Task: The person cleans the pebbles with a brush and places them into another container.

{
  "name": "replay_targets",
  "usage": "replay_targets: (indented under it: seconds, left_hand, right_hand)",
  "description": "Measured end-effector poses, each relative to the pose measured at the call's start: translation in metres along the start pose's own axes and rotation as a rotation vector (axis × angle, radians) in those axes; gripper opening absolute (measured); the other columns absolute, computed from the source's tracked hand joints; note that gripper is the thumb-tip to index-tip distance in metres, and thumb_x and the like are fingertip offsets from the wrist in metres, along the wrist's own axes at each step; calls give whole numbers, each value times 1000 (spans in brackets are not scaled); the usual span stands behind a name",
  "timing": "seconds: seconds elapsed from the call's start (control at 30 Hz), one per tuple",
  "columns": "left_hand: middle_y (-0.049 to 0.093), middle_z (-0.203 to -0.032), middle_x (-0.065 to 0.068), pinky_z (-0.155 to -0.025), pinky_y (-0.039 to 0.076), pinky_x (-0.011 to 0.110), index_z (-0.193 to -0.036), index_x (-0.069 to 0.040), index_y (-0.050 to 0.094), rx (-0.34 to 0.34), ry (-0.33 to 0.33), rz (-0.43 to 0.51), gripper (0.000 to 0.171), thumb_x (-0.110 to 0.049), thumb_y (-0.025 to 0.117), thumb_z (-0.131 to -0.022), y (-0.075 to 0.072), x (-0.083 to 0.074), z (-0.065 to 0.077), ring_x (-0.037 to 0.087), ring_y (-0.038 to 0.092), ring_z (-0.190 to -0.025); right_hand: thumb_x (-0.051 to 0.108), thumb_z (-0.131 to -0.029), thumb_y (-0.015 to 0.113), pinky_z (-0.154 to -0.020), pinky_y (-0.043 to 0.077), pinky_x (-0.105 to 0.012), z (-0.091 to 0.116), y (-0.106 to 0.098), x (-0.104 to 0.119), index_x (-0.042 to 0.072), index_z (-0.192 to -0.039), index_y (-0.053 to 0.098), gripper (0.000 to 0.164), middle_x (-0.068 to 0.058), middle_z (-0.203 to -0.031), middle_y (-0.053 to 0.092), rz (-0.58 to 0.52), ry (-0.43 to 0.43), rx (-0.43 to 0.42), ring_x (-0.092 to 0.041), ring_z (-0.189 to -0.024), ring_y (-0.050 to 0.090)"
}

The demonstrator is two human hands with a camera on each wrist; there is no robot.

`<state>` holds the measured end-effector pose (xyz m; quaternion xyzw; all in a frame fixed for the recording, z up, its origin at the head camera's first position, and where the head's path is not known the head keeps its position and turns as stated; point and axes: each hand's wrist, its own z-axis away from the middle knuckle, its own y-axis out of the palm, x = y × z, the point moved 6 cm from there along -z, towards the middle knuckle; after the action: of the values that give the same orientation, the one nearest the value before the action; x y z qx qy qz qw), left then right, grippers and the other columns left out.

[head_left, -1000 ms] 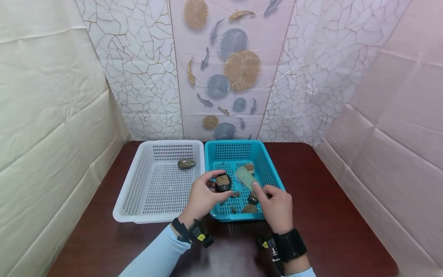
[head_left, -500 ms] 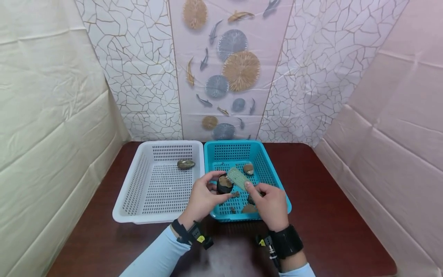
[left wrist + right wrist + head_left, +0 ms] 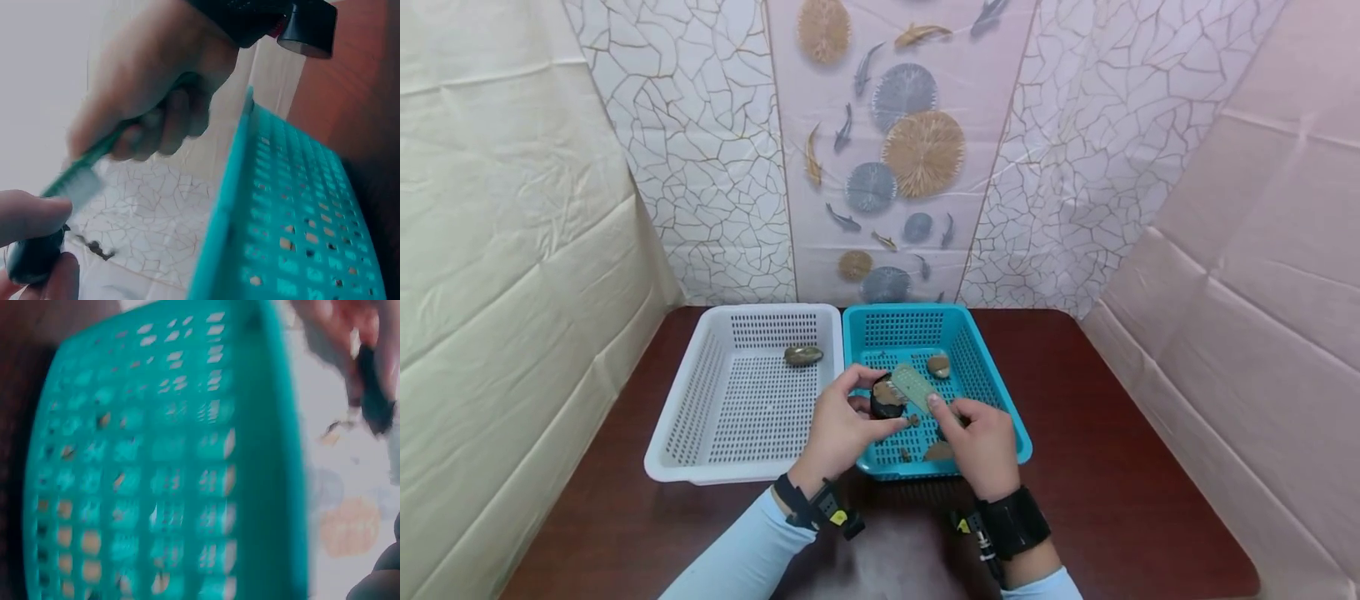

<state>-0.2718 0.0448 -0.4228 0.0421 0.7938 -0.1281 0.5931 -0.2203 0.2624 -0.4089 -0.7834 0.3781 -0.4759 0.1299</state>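
Note:
In the head view my left hand (image 3: 837, 423) holds a dark rounded stone (image 3: 886, 407) between thumb and fingers above the blue-green basket. Brown, mud-like matter covers its upper face. A green scrub brush (image 3: 913, 385) is gripped in my right hand (image 3: 985, 442), with its white bristles at the muddy face. The left wrist view shows the brush's pale bristles (image 3: 81, 186) beside the dark stone (image 3: 36, 257), and brown crumbs (image 3: 94, 246) just past it. In the blurred right wrist view, the stone (image 3: 375, 390) appears at the upper right in the left fingers.
The blue-green basket (image 3: 1000, 392) holds a brown-topped stone (image 3: 938, 366), another brown lump (image 3: 938, 452) and scattered brown crumbs. To its left stands a white basket (image 3: 681, 408) with one shiny dark stone (image 3: 803, 356). Both rest on a dark red-brown table (image 3: 1112, 467).
My right hand has moved left, bringing the brush from beside the stone onto its muddy face. The left hand has barely moved, and the stone is tilted slightly more toward the brush.

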Motion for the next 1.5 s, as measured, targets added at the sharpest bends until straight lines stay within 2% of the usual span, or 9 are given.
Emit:
replay_targets:
  seconds: [0.2, 0.37, 0.53, 0.73, 0.87, 1.0, 1.23, 1.4, 1.5]
  left_hand:
    - [68, -122, 5, -64, 59, 32, -135, -22, 73, 11, -42, 0, 61, -16, 101, -82, 2, 7, 3, 23, 71, -80]
    - [69, -122, 3, -65, 59, 33, -135, -24, 73, -3, -29, -12, 61, -17, 101, -82, 2, 6, 1, 23, 70, -80]
    - [68, -124, 5, -67, 60, 35, -137, -24, 73, 7, -51, 0, 61, -18, 100, -83, 3, 8, -1, 23, 71, -82]
    - [69, -126, 5, -66, 59, 32, -137, -22, 73, 5, -70, 5, 61, -15, 100, -83, 1, 12, -5, 23, 69, -80]
    - [68, -127, 7, -70, 62, 36, -138, -22, 73, 25, -80, 39, 61, -16, 99, -84, 2, 11, -7, 25, 72, -84]
    - [68, -128, 8, -71, 62, 36, -139, -22, 73, 34, -108, 63, 61, -15, 99, -84, 3, 13, -8, 25, 73, -85]
    - [69, -128, 7, -70, 63, 35, -141, -20, 71, 38, -81, 94, 62, -10, 97, -86, 3, 11, -10, 25, 74, -83]
    - [68, -131, 7, -70, 62, 36, -143, -22, 71, 53, -75, 86, 64, -13, 98, -85, 4, 7, -9, 25, 75, -85]
    - [68, -132, 7, -71, 62, 35, -142, -21, 71, 50, -82, 84, 63, -13, 97, -86, 4, 7, -8, 24, 74, -85]
  right_hand:
    - [39, -105, 78, -46, 22, -32, 1, -9, -5, 20, -56, 42, 63, 8, -55, 25, 99, 9, -93, -15, -47, 29]
    - [40, -105, 78, -46, 25, -32, 0, -3, 1, 22, -57, 44, 61, 10, -56, 28, 48, -35, -21, -13, -48, 32]
    - [44, -104, 78, -45, 21, -32, -5, -4, -4, 20, -57, 43, 63, 8, -56, 26, 151, 18, -55, -14, -48, 31]
    - [43, -105, 77, -45, 24, -33, -7, -3, 5, 22, -57, 43, 63, 8, -55, 28, 95, -50, -29, -16, -47, 34]
    - [44, -106, 76, -46, 23, -32, -13, 0, -3, 20, -57, 41, 64, 8, -55, 27, 131, -11, 0, -17, -48, 33]
    - [44, -105, 77, -47, 19, -33, -17, -7, -11, 19, -57, 40, 65, 6, -55, 24, 187, 39, -54, -19, -48, 31]
    - [42, -106, 76, -45, 25, -33, -16, -6, 3, 21, -57, 42, 63, 8, -54, 28, 108, -90, -18, -15, -47, 34]
    - [46, -106, 75, -46, 20, -33, -16, -12, -10, 20, -57, 39, 66, 6, -55, 24, 229, 0, -73, -17, -47, 30]
    - [42, -105, 77, -46, 21, -33, -12, -12, -8, 20, -57, 41, 64, 6, -56, 24, 178, -17, -75, -17, -47, 31]
